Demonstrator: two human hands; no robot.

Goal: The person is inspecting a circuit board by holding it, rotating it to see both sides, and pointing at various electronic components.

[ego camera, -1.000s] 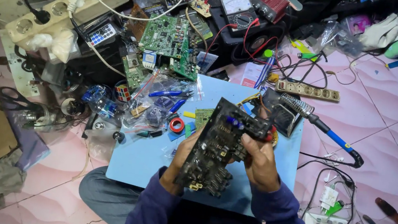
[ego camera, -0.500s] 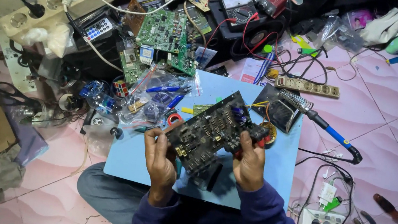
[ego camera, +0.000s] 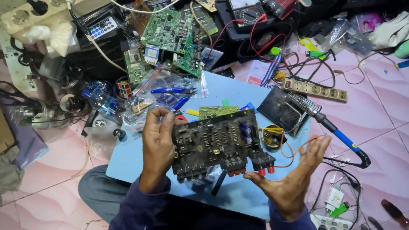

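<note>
A blue-handled soldering iron [ego camera: 338, 133] lies off the light-blue mat's [ego camera: 249, 92] right edge; a green circuit board [ego camera: 172, 35] sits beyond its far-left corner.

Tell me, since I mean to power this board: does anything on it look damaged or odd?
The dark circuit board, held by the left hand, looks grimy and dusty. Orange wires trail loose off its right end. The right hand is open beside it.

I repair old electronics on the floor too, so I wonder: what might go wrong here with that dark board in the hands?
The dark circuit board is gripped only by the left hand; the right hand is open beside it, so the board may tip or drop. The soldering iron rests in its stand close to the right hand, and orange wires trail near it: if it is hot, a burn or a snag seems possible.
</note>
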